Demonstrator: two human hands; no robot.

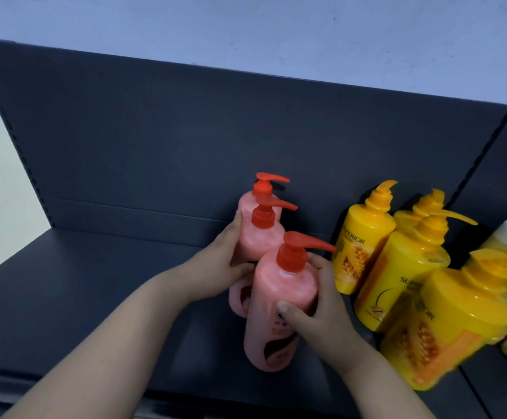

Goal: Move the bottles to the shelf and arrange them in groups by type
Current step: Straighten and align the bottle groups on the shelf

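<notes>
- Three pink pump bottles stand in a row on the dark shelf (64,297), running from 12 toward 6 o'clock
- Left hand (225,264) grasps the middle pink bottle (258,240)
- Right hand (315,309) wraps the front pink bottle (276,297)
- Rear pink bottle (261,195) stands untouched
- Yellow pump bottles (364,237) cluster at 3 o'clock

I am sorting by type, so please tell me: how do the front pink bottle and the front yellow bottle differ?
The front pink bottle has a red pump; the front yellow bottle has an orange-yellow one. The right hand grips the pink bottle; nothing touches the yellow one, which looks wider. Both stand on the dark shelf heading their colour rows.
</notes>
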